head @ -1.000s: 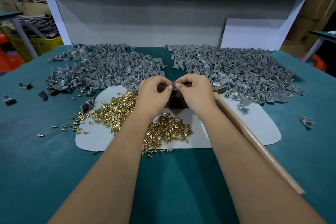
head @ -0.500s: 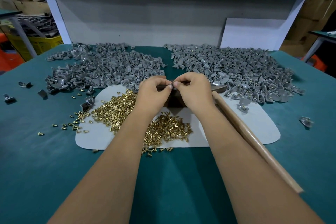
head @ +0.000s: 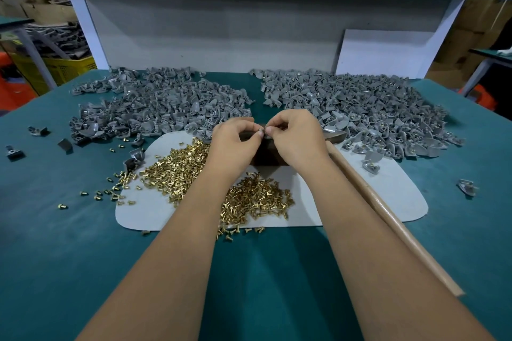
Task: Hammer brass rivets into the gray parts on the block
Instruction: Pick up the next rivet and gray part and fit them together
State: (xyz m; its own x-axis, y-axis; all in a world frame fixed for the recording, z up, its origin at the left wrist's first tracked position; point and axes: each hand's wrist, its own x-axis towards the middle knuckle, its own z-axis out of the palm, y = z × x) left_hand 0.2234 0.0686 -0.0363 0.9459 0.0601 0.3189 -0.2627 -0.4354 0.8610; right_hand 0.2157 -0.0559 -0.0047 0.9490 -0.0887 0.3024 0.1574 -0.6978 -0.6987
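Currently: both hands meet over the block, seating a rivet before the hammer comes in.

Left hand (head: 235,141) and right hand (head: 297,137) pinch a small gray part (head: 261,129) between fingertips, right above the dark block (head: 266,156); whether a rivet is in the pinch I cannot tell, too small. Working that close to the block looks deliberate: the part can drop straight onto the anvil face. Brass rivets (head: 180,166) are heaped on the white mat (head: 388,196) under the left forearm, within easy reach. Hammer (head: 388,219) lies untouched beside the right forearm, handle toward the person, head by the block, so probably a quick grab. Gray parts sit in a left pile (head: 155,108) and a right pile (head: 360,108) behind the block; some on the right show brass, likely the finished ones.
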